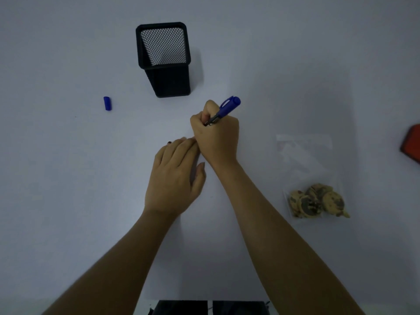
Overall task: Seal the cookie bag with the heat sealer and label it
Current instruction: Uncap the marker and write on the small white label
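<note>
My right hand (216, 137) grips a blue marker (223, 110), tip down on the white table, its cap end pointing up and right. My left hand (175, 176) lies flat just left of it, fingers pressed down beside the marker tip; what lies under the fingers is hidden. The marker's blue cap (107, 103) lies loose on the table to the far left. A clear plastic cookie bag (311, 176) rests to the right, with several chocolate-chip cookies (318, 201) bunched at its near end. Neither hand touches the bag.
A black mesh pen holder (164, 60) stands upright behind the hands. A red object (412, 144) shows at the right edge, cut off by the frame. A dark object (209, 308) sits at the table's near edge.
</note>
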